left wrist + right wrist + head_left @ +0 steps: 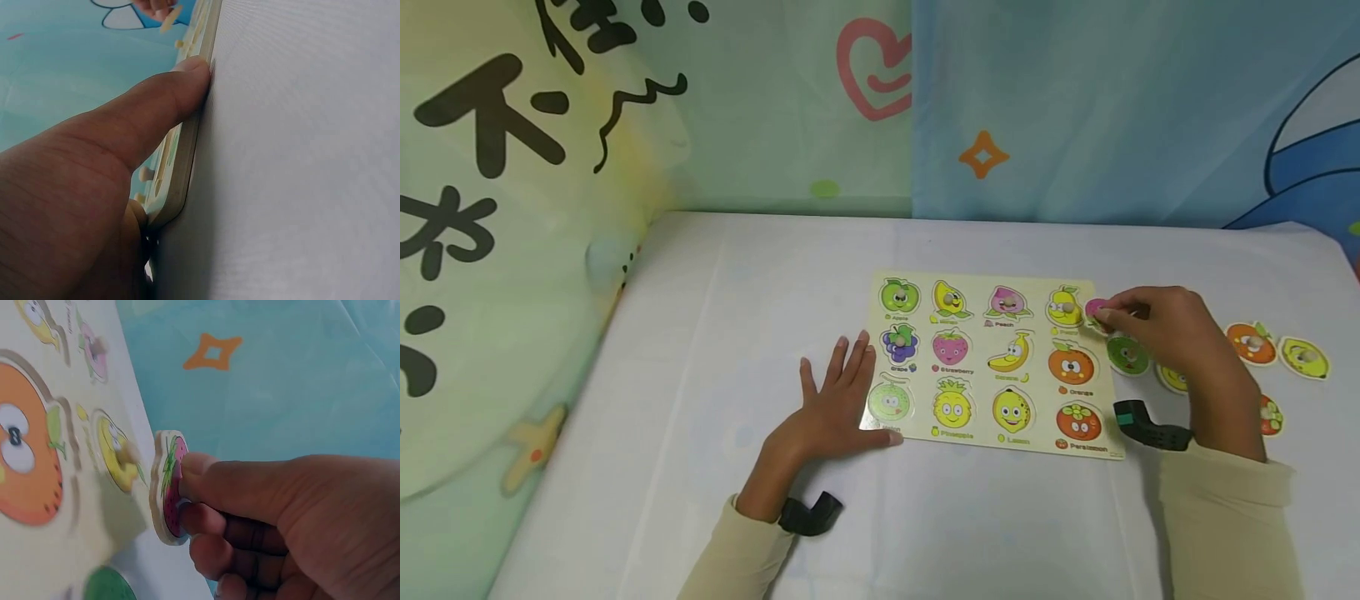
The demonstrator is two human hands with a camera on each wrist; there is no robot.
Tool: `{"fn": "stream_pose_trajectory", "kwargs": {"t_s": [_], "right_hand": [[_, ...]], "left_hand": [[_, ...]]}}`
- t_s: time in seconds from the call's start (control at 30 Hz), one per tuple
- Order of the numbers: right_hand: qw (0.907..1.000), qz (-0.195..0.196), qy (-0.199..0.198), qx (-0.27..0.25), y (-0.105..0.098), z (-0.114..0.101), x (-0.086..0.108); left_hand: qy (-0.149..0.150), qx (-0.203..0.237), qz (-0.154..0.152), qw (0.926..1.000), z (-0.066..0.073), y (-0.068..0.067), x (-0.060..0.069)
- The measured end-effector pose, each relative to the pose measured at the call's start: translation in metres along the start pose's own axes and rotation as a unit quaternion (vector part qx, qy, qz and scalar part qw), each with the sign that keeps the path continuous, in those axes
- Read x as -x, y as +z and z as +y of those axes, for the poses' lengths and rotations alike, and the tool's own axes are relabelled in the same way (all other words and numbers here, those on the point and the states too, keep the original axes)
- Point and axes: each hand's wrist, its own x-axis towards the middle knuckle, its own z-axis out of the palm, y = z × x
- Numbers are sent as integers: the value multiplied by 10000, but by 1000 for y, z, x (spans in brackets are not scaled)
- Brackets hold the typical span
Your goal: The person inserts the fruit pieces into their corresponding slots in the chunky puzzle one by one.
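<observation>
A pale yellow wooden fruit puzzle board (pixel 1042 392) lies flat on the table. My left hand (pixel 826 425) is at its lower left corner, fingers spread and straight, thumb (pixel 165 97) against the board's front edge. At the upper right edge, my right hand (pixel 1172 329) pinches a pink strawberry puzzle piece (pixel 172 487) between thumb and fingers. That piece is held tilted, raised off the board beside the yellow pear piece (pixel 119 453). Knobs stand up from the pear and the peach piece (pixel 94 353). The orange picture (pixel 1071 365) shows in the right column.
Right of the board lie loose pieces: a round green one (pixel 1127 356), a yellow one (pixel 1172 379) partly under my right hand, an orange (pixel 1251 343), a lemon (pixel 1306 357) and a red one (pixel 1271 416) partly hidden by my wrist. A printed curtain (pixel 1075 108) hangs behind the white-covered table (pixel 737 333).
</observation>
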Motion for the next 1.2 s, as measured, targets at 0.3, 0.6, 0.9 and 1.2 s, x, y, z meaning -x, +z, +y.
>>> {"fn": "stream_pose_trajectory", "kwargs": {"t_s": [0.3,0.6,0.9,1.2], "right_hand": [[9970,274,-711,-148,15,-23,0],[9810,611,-1645,-827,33,-43,2],[9839,339,-1512,-895,50,-60,0],[9813,-215,-1419,-1285,69,-77,-3]], "left_hand": [[-35,-75,-13,10000,0,1,0],[-43,-139,-53,9999,0,1,-1],[35,-163,46,9999,1,-1,1],[-26,-213,-24,9998,1,-1,0]]}}
